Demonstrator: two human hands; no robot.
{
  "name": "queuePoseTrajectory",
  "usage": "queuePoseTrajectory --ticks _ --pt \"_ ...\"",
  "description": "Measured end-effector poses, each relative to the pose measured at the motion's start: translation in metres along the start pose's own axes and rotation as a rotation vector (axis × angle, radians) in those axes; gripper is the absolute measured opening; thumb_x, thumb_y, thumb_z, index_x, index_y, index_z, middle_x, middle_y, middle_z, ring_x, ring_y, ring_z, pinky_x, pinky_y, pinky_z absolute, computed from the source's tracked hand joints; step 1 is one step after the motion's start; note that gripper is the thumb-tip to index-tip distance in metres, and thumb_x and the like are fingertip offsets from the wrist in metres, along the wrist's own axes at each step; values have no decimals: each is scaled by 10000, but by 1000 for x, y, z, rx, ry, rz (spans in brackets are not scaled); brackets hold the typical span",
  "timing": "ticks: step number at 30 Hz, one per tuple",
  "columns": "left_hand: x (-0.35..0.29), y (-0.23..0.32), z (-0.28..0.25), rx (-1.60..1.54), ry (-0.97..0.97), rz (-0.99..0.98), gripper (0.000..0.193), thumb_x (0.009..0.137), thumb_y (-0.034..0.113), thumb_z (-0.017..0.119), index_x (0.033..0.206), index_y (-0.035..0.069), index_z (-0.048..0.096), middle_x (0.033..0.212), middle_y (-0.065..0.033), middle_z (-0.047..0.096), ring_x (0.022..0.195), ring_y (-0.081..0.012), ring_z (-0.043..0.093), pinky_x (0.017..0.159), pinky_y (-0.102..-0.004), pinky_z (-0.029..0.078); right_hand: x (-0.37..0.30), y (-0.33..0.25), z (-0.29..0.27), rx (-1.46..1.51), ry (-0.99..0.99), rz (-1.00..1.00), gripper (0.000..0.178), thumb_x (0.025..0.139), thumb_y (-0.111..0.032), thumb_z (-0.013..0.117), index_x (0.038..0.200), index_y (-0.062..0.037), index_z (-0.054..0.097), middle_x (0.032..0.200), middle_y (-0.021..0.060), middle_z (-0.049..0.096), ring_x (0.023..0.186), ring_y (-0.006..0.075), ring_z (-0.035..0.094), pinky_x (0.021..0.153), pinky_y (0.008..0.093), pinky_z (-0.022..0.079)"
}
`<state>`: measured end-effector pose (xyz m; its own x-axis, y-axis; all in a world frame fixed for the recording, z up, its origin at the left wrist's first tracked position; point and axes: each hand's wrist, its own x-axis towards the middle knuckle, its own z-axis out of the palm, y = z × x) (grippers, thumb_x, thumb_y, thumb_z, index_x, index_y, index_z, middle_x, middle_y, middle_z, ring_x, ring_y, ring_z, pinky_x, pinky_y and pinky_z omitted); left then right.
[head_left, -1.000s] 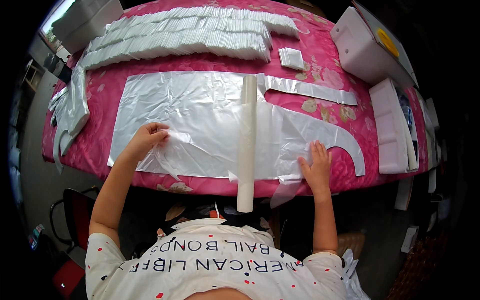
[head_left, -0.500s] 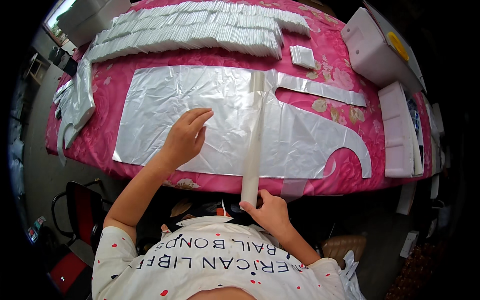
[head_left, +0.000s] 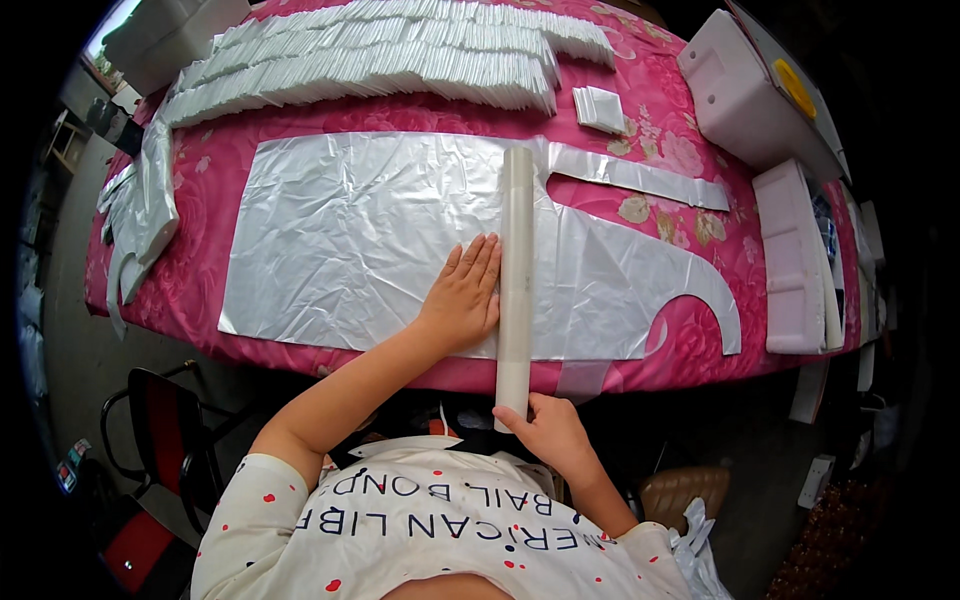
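Note:
A thin white plastic apron (head_left: pixel 350 230) lies spread across the table, its curved neck end and straps toward the right. Across it, from far to near, runs a pale tube (head_left: pixel 516 270) whose near end juts past the table edge. My right hand (head_left: pixel 545 432) grips that near end, thumb on top. Flat on the apron just left of the tube rests my left hand (head_left: pixel 462 295), fingers stretched out and holding nothing. Its fingertips lie close beside the tube; whether they touch it I cannot tell.
Long rows of folded white plastic packets (head_left: pixel 370 65) line the far side of the pink flowered tablecloth (head_left: pixel 420 376). A small packet stack (head_left: pixel 600 109) lies right of them. White foam boxes (head_left: pixel 735 95) stand at the right. Loose plastic sheets (head_left: pixel 145 215) hang at the left edge, near a chair (head_left: pixel 165 425).
My left hand has moved right and come down flat on the apron beside the tube. The tube, still in my right hand, has straightened and its near end has shifted slightly right.

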<state>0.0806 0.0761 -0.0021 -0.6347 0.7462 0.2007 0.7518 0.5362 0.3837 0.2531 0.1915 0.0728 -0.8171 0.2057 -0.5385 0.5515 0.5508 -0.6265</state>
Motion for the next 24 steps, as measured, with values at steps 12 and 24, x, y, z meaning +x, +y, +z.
queuePoseTrajectory --ticks 12,24 --pt "1 0 -5 69 -10 12 611 831 232 365 1337 -102 284 1423 -241 252 1345 -344 215 1098 -446 155 206 -58 -90 740 -173 -113 389 915 -401 493 982 -35 607 929 61 635 823 127 595 744 246 470" --pt "1 3 -6 44 -32 7 624 824 243 389 1342 -90 291 1437 -229 234 1362 -332 174 1112 -428 117 260 8 -205 1942 229 -778 231 946 -175 431 1104 -26 510 1148 106 574 1053 245 562 865 401 492"
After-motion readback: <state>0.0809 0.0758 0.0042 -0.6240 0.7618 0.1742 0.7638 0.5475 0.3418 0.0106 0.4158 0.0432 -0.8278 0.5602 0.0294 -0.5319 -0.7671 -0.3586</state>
